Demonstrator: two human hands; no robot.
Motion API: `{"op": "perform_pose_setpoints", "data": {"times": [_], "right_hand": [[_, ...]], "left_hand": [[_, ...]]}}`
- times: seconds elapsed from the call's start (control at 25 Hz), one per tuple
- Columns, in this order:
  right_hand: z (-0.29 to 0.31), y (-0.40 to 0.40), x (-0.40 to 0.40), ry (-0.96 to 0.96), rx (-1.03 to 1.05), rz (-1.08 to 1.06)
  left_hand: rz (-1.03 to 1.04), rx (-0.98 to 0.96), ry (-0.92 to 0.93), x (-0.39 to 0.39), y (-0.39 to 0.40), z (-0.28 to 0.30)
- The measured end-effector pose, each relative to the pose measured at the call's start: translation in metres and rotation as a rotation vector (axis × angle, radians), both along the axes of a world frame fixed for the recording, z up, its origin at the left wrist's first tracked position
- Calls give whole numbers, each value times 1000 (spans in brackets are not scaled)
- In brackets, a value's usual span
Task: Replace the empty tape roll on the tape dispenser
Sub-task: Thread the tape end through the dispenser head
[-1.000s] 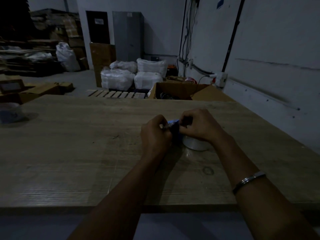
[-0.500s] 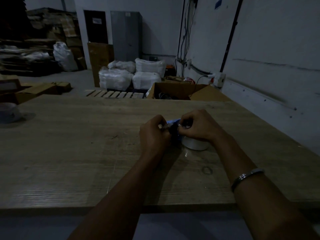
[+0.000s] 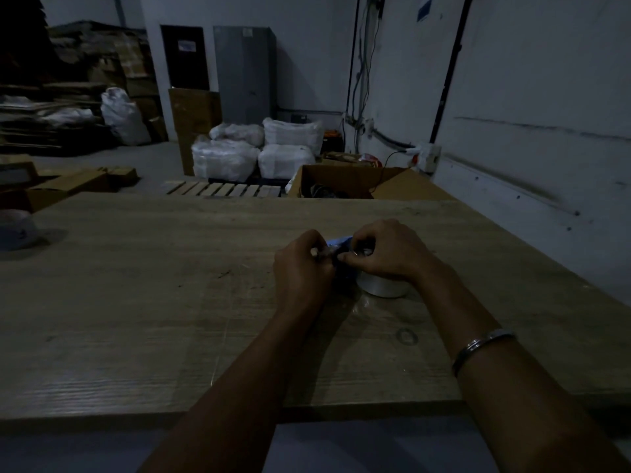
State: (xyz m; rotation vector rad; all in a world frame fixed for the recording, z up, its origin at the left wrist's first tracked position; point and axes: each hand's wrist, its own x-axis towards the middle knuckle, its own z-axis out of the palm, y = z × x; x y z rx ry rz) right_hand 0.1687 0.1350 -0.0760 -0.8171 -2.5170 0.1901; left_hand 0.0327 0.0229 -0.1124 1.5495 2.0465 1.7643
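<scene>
Tabletop (image 3: pixel 136 302): dispenser (image 3: pixel 339 241) between both hands.

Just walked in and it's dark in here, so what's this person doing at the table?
A person works at a wooden table with both hands on a blue tape dispenser. The left hand and right hand both pinch at its top. A clear tape roll sits under the right hand. Whether the tape is threaded yet is hidden.
</scene>
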Motion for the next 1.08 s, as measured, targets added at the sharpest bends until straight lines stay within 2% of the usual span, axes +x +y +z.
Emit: {"op": "perform_pose_setpoints", "data": {"times": [0.44, 0.92, 1.08], "right_hand": [[-3, -4, -1, 112, 13, -51], [-8, 1, -6, 105, 32, -164], [-9, 1, -7, 119, 34, -194]], "left_hand": [[-50, 13, -52, -2, -3, 0], [-61, 34, 200, 1, -3, -2], [-70, 1, 222, 1, -4, -2]]}}
